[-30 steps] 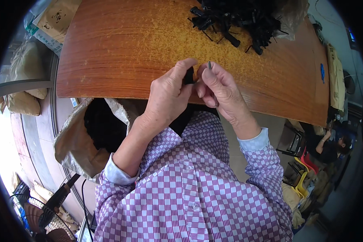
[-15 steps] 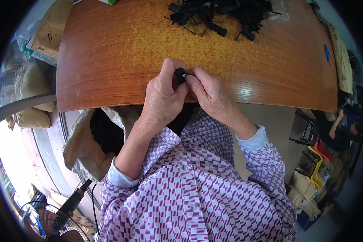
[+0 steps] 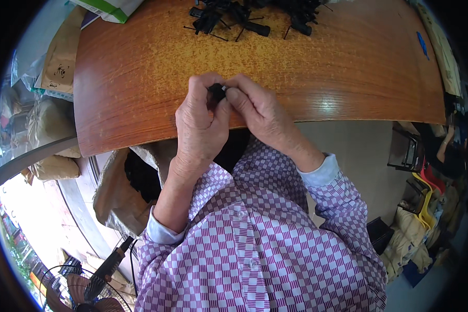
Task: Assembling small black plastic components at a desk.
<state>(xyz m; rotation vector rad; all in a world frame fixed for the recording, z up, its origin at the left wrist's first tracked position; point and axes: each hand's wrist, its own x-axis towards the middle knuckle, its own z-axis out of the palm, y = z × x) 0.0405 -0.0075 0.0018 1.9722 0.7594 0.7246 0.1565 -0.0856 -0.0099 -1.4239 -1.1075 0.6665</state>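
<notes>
Over the near edge of the wooden table (image 3: 156,88), both my hands come together at a small black plastic part (image 3: 217,92). My left hand (image 3: 200,119) is closed round it, thumb and forefinger pinching its sides. The fingertips of my right hand (image 3: 260,112) press together at the part's right end, where a tiny pale spot shows; whether they grip a separate piece there is hidden. Farther back lies a loose pile of black plastic parts (image 3: 255,28) with thin stems sticking out.
An open sack (image 3: 109,195) with black contents stands below the table's edge at left. A fan (image 3: 86,291) is at lower left. Paper bags (image 3: 60,67) lean by the table's left side, and a green and white packet (image 3: 109,9) lies at the far left. Chairs (image 3: 426,208) stand at right.
The view has shifted and turned slightly. My hands stay together on the black part, appearing a little farther left. The pile sits higher in the picture.
</notes>
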